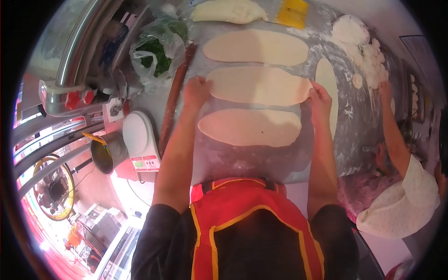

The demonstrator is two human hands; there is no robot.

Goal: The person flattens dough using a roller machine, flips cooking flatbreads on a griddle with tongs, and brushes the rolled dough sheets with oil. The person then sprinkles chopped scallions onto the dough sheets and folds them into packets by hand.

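Red apron (242, 198), left fingers (204, 83) pinching middle dough sheet (256, 85), right fingers (315, 93) clamped on opposite end

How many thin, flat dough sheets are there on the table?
4: the far sheet, the middle sheet, the near sheet, and the lengthwise sheet at right, partly hidden by the right hand.

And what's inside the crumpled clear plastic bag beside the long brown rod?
Inside the bag, a heap of dark green, leafy-looking pieces shows through the opening. The bag's folds cover some of the heap's edges, and whatever lies beneath its top layer is hidden.
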